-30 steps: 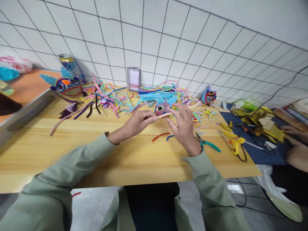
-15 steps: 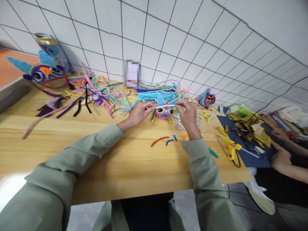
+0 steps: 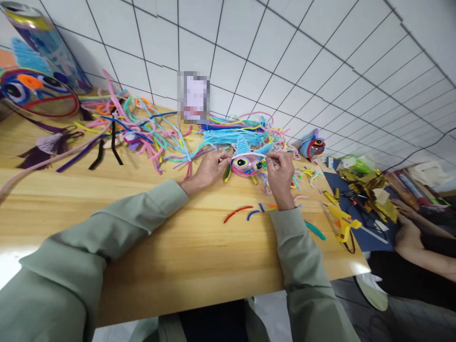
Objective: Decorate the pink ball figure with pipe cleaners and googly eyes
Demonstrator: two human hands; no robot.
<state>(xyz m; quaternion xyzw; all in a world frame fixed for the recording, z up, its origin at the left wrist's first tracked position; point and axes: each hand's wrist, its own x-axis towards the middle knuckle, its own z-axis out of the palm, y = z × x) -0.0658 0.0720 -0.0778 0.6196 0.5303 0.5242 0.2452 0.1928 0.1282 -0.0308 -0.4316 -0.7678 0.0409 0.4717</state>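
A pale pink pipe cleaner [image 3: 248, 155] is stretched in a low arch between my two hands. My left hand [image 3: 211, 168] pinches its left end, and my right hand [image 3: 281, 173] pinches its right end. The strip lies across the top of a small craft mask [image 3: 246, 166] with blue ears, yellow-ringed eyes and a pinkish face. The mask rests at the middle of the wooden table [image 3: 171, 256]. Short cut pipe cleaner pieces, among them a red one [image 3: 237, 213], lie in front of it.
Bundled pipe cleaners [image 3: 233, 135] lie behind my hands, with a loose tangle [image 3: 142, 128] to the left. A larger mask [image 3: 39, 92] leans by a can [image 3: 46, 42]. To the right are a yellow glue gun [image 3: 342, 222] and another person's arm [image 3: 423, 247]. A blurred phone-like rectangle [image 3: 195, 97] stands against the wall.
My view has shifted closer and tilted slightly. The pipe cleaner, straighter before, now bows over the mask's top, both hands still pinching its ends.
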